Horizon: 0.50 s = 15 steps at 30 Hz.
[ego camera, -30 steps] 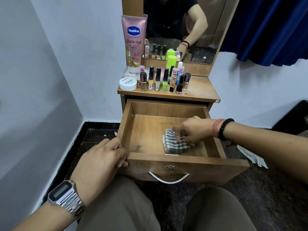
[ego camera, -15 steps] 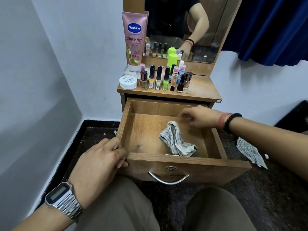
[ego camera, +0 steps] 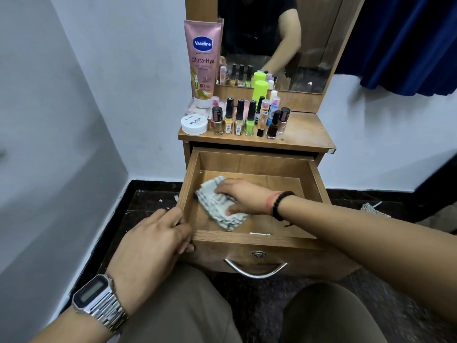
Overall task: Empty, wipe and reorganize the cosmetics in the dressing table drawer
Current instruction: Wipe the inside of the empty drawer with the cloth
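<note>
Where right hand (ego camera: pixel 243 196) presses blurred cloth (ego camera: pixel 220 206) flat-fingered, drawer (ego camera: pixel 249 240) floor partly hidden; left hand (ego camera: pixel 153 241), fingertips unseen, gripping drawer corner.

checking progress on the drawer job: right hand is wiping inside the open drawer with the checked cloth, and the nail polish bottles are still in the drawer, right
Not quite. The head view shows the nail polish bottles standing on the dressing table top, not in the drawer. The rest holds: the right hand presses the checked cloth on the open drawer's floor.
</note>
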{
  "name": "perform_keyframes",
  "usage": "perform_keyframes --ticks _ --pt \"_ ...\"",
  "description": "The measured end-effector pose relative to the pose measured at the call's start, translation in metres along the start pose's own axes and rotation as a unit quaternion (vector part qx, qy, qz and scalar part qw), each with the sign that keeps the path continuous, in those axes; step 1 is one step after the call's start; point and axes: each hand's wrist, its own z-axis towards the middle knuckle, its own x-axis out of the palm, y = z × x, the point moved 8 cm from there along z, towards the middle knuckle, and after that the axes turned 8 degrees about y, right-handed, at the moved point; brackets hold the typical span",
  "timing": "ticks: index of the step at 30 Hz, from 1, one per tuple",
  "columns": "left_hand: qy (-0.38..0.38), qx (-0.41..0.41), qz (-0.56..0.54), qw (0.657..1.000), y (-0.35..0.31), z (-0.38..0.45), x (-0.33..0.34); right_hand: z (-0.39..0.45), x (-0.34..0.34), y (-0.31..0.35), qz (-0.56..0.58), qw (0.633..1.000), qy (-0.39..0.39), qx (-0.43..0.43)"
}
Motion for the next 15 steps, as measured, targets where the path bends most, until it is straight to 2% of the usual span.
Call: perform_keyframes --ticks 10,15 --pt "0.009 -0.002 0.003 1.000 -0.001 0.000 0.001 0.005 0.011 0.053 0.061 0.996 0.025 -0.060" --pt "-0.005 0.007 -0.008 1.000 -0.001 0.001 -0.001 0.027 0.001 0.038 0.066 0.998 -0.023 0.004"
